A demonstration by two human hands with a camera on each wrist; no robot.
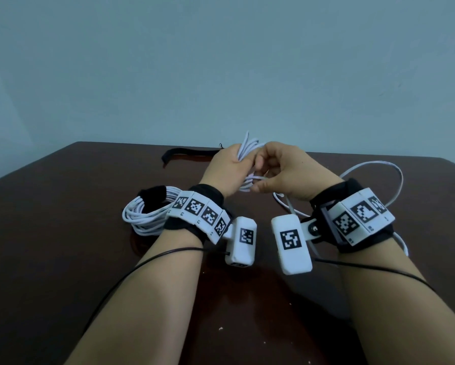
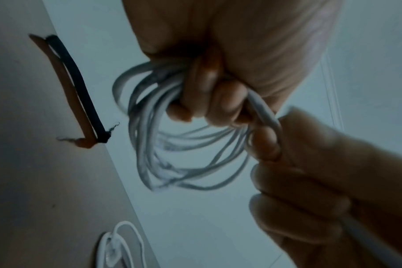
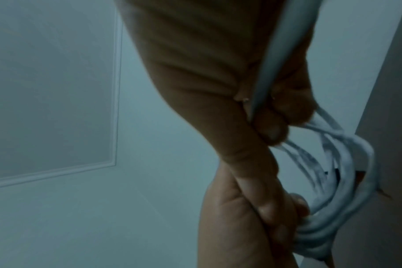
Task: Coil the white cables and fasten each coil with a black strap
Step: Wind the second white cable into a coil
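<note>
My left hand [image 1: 230,167] grips a bunch of white cable loops [image 1: 248,147] above the table's far middle; in the left wrist view the loops [image 2: 172,145] hang from my curled fingers [image 2: 209,101]. My right hand [image 1: 276,169] pinches a strand of the same cable [image 2: 264,112] right beside the left hand, and the cable runs down along its palm [image 3: 271,54]. The loose tail [image 1: 373,167] of this cable arcs over the table at the right. A finished white coil [image 1: 144,214] bound with a black strap [image 1: 152,194] lies at the left. Another black strap [image 1: 187,153] lies flat near the far edge.
The dark brown table [image 1: 50,233] ends at a pale blue wall [image 1: 221,61]. Thin black wires [image 1: 142,264] run from the wrist cameras along both forearms. More of the white cable [image 2: 117,244] lies on the table below the hands.
</note>
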